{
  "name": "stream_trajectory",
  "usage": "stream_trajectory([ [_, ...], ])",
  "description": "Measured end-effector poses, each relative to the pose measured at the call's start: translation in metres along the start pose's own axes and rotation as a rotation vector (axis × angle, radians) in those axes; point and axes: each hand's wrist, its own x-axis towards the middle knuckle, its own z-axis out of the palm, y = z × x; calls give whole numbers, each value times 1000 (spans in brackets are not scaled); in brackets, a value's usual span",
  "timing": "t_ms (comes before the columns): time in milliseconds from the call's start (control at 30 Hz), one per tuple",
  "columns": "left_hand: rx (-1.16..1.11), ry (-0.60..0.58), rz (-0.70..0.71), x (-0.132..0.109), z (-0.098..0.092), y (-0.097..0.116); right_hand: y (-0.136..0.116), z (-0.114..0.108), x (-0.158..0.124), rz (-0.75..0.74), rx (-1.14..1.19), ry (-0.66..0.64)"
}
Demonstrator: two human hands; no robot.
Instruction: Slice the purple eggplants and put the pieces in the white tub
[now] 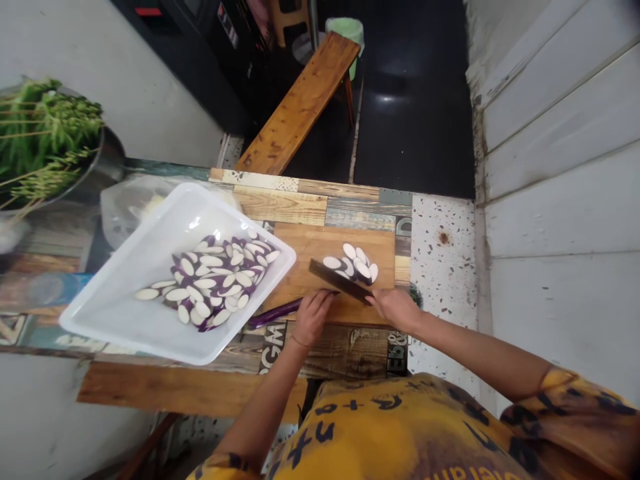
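My left hand (pixel 313 318) is closed on a long purple eggplant (pixel 277 312) that lies along the near left part of the wooden cutting board (pixel 295 240). In my right hand (pixel 397 309) is the handle of a dark cleaver (pixel 340 281), its blade slanting up to the left across the board, close to the eggplant's cut end. Several white oval eggplant slices (pixel 363 263) with purple skin lie just beyond the blade. To the left, a white tray (pixel 135 257) holds a heap of similar slices (pixel 215 277).
A metal bowl (pixel 111 163) of skewered greens (pixel 55 133) stands at the far left, with a plastic bag (pixel 123 207) behind the tray. Wooden benches (pixel 305 100) stand beyond and below the table. A white tiled wall (pixel 560 200) rises on the right.
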Motion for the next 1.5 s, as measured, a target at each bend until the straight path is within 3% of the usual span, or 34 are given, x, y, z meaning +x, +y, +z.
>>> stream_trajectory([
  [133, 118, 116, -226, 3, -3, 4, 15, -10, -2, 22, 21, 13],
  [400, 4, 105, -107, 15, 22, 11, 22, -14, -30, -67, -95, 48],
  [600, -12, 176, -45, 10, 23, 7, 31, -15, -65, -200, -199, 90],
  [800, -22, 141, -62, 8, 23, 9, 40, -11, -77, -242, -220, 165],
  [1033, -20, 173, -50, 7, 24, 9, 31, -12, -71, -166, -255, 70],
  [1167, -12, 158, -31, 8, 23, 8, 21, -4, -39, -155, -232, 11],
  [1333, -37, 159, -36, 9, 22, 8, 13, 5, -3, -48, -123, 76],
  [1400, -61, 155, -31, 8, 22, 7, 13, 1, -7, -25, -111, 86],
  [1500, -77, 131, -24, 6, 22, 5, 18, -8, -32, -104, -124, 71],
])
